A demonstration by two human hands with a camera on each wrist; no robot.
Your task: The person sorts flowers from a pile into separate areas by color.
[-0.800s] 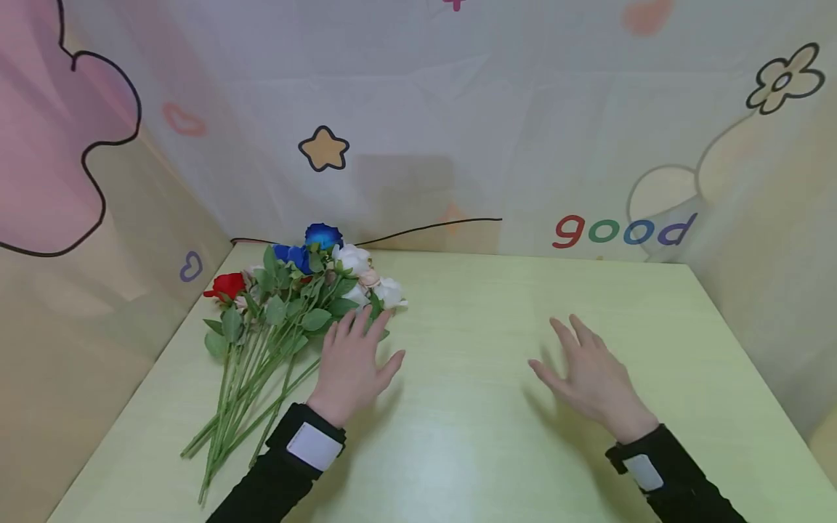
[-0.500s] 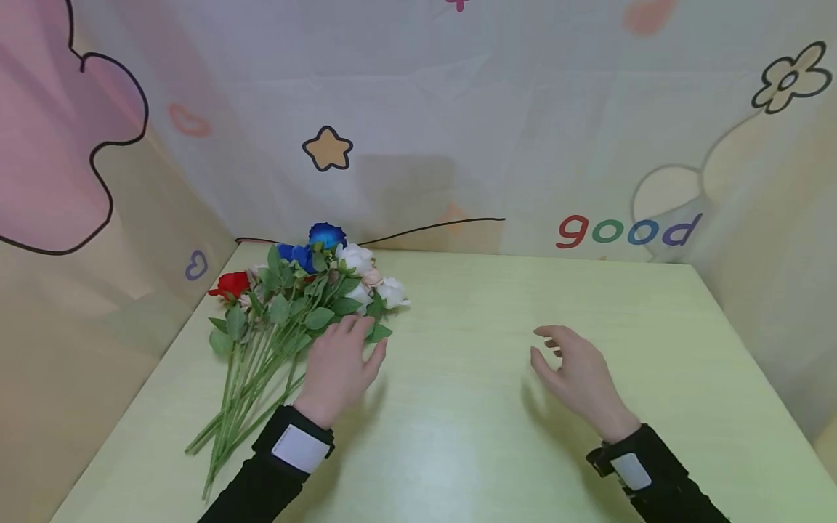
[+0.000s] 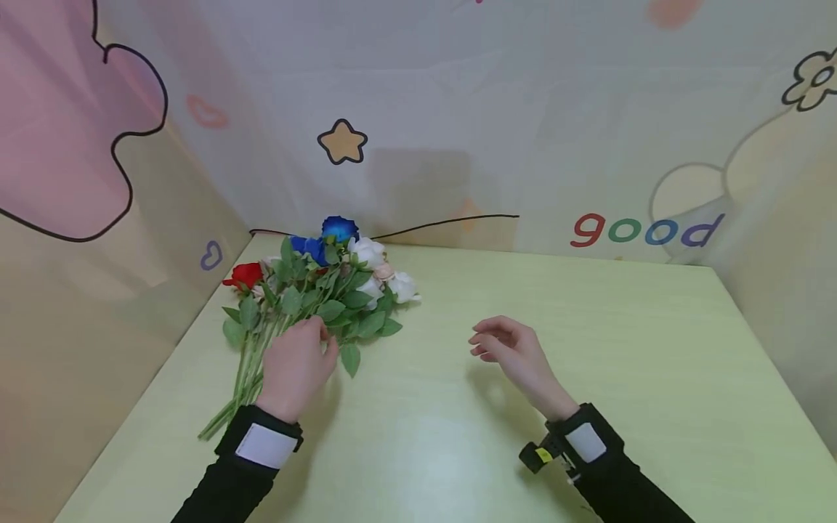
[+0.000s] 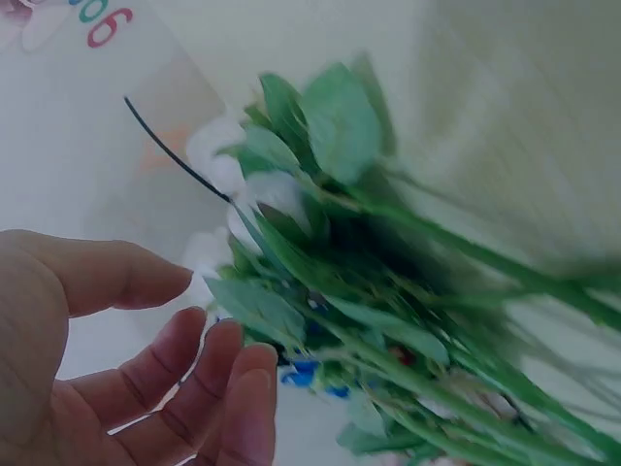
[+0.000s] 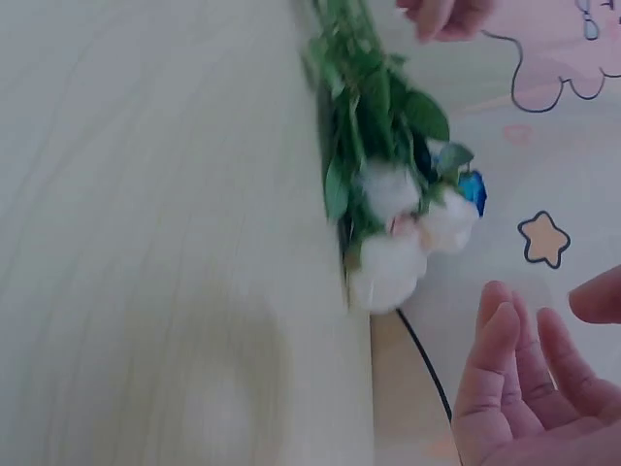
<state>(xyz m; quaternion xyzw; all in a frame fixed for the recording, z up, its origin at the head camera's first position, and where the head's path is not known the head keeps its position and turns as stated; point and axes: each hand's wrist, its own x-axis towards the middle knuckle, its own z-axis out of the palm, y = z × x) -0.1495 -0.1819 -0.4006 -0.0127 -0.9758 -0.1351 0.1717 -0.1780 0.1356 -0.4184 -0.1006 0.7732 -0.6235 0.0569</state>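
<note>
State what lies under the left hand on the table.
The left hand lies on the green stems of the flowers. Its palm covers part of the stems, so any grip on them is hidden.

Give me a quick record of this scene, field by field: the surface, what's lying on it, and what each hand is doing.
surface: pale green table with cartoon-print curtains behind
flowers: bunch of roses lying at the far left of the table, blooms red, blue and white, stems pointing toward the person
left hand: on the stems, fingers curling at the leaves; grip not clearly closed
right hand: above the bare table, fingers loosely curled, holding nothing
sleeves: black, with a white band at each wrist
</note>
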